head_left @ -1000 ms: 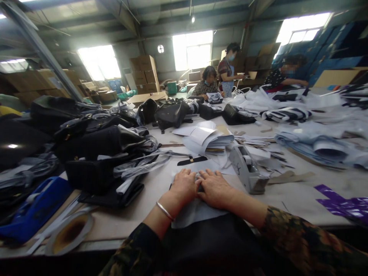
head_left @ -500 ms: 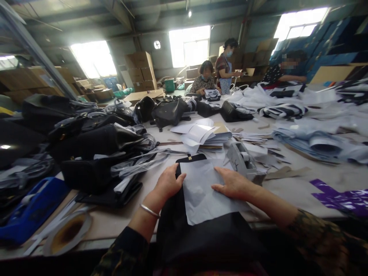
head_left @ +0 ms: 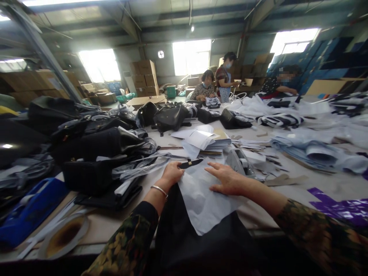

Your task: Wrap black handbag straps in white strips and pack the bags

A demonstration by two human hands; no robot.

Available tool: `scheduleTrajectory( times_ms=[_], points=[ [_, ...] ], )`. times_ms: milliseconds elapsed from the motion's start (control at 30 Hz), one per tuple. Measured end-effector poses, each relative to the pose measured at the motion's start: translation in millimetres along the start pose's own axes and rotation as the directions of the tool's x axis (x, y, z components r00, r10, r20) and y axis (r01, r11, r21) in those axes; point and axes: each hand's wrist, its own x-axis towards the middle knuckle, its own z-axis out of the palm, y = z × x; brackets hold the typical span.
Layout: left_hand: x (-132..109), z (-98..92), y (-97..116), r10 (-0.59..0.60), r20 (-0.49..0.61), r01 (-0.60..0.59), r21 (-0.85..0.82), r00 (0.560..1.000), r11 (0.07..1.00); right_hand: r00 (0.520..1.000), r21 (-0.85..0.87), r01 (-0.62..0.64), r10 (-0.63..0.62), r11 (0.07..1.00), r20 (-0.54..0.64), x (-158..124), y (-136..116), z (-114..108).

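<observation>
A black bag (head_left: pixel 198 249) lies at the table's front edge in front of me, its flap (head_left: pixel 193 162) with a small gold clasp pointing away. Over the flap is a thin, creased sheet of white paper (head_left: pixel 205 203), sitting askew with one corner hanging towards me. My left hand (head_left: pixel 171 173) is closed at the upper left edge of the sheet, beside the flap; its fingertips are partly hidden. On the right, my right hand (head_left: pixel 227 178) is open, fingers spread, resting over the sheet's upper right side.
Black bags (head_left: pixel 86 149) with clear plastic pile up on the left, near a blue tape dispenser (head_left: pixel 31 211) and a tape roll (head_left: pixel 64 235). Ahead are stacked papers (head_left: pixel 205 140) and a grey tape dispenser (head_left: pixel 241 163). Purple plastic (head_left: pixel 339 201) lies right. Several people work across the table.
The sheet has turned and its near corner has come lower. My left hand has moved slightly and its fingers have closed in. The flap's end now shows differently beyond the sheet.
</observation>
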Motion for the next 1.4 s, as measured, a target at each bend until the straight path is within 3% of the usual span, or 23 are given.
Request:
scheduleTrajectory(
  times_ms=[167,367,467,600,700,800,867,900,1000,1067,1133,1267,1400],
  points=[
    [-47,-20.3,-15,-0.097,-0.163,0.108,0.059,0.982,0.992,0.99,-0.14,0.059,-0.075,0.988,-0.115,-9,-30,-3],
    [-99,-18.3,-43,-0.171,-0.181,0.171,-0.015,0.968,0.985,0.987,-0.111,0.162,-0.161,0.981,0.016,-15,-69,9],
    [-117,-14.9,-54,-0.202,-0.148,0.193,-0.071,0.968,0.979,0.981,-0.102,0.188,-0.181,0.977,0.069,-10,-65,15],
    [-137,-10.3,-60,-0.22,-0.034,0.215,-0.115,0.975,0.97,0.982,-0.123,0.171,-0.158,0.978,0.105,5,-43,19],
    [-149,-14.8,-57,-0.189,0.05,0.19,-0.019,0.981,0.982,0.993,-0.163,0.108,-0.097,0.981,0.07,18,-28,18],
    [-153,-37.1,-39,-0.094,0.023,0.082,0.307,0.995,0.948,1.0,-0.192,0.002,-0.001,0.981,0.001,28,-20,15],
    [-149,-59.6,-16,0.078,-0.044,-0.045,0.509,0.996,0.86,1.0,-0.194,0.0,0.005,0.981,0.024,32,-18,13],
    [-145,-70.4,-2,0.191,-0.057,-0.128,0.552,0.98,0.824,0.999,-0.195,0.023,-0.013,0.981,0.051,34,-18,13],
    [-122,-87.2,43,0.485,0.09,-0.47,0.455,0.87,0.757,0.988,-0.2,0.125,-0.104,0.972,0.112,38,-20,13],
    [-102,-78.3,65,0.554,0.255,-0.61,0.317,0.792,0.727,0.979,-0.188,0.183,-0.163,0.965,0.119,40,-24,14],
    [-81,-55.3,75,0.51,0.389,-0.627,0.285,0.767,0.725,0.97,-0.161,0.229,-0.211,0.96,0.121,41,-25,14],
    [-58,0.5,54,0.412,0.409,-0.538,0.266,0.814,0.8,0.985,-0.165,0.17,-0.164,0.972,0.046,36,-21,8],
    [-64,37.6,24,0.358,0.264,-0.428,0.294,0.896,0.855,0.986,-0.15,0.065,-0.086,0.987,-0.139,13,-30,-2]
  ],
)
